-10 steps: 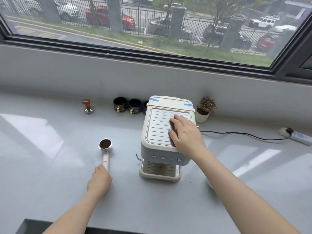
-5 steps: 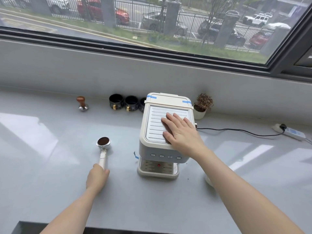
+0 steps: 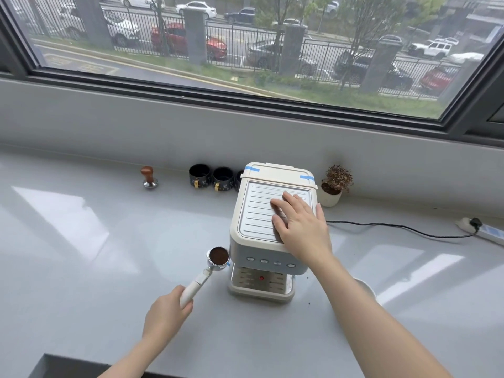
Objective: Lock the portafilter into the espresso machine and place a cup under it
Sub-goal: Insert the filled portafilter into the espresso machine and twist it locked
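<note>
A cream espresso machine (image 3: 261,257) stands on the grey counter. My right hand (image 3: 300,227) lies flat on its ribbed top, fingers spread. My left hand (image 3: 166,315) grips the white handle of the portafilter (image 3: 218,257), whose basket is full of dark ground coffee. The basket is held up just left of the machine's front, close to its left side. Black cups (image 3: 200,175) with gold handles stand in a row behind the machine's left; one is partly hidden by it. The drip tray (image 3: 259,289) under the machine's head holds nothing.
A wood-topped tamper (image 3: 148,178) stands at the back left. A small potted plant (image 3: 334,185) sits right of the machine, with a black cable (image 3: 395,227) running to a power strip (image 3: 485,231). A white rim (image 3: 366,287) peeks from behind my right forearm. The counter's front edge is near.
My left hand has lifted the portafilter off the counter and carried it right, up to the machine's left front. My right hand has stayed on the machine's top.
</note>
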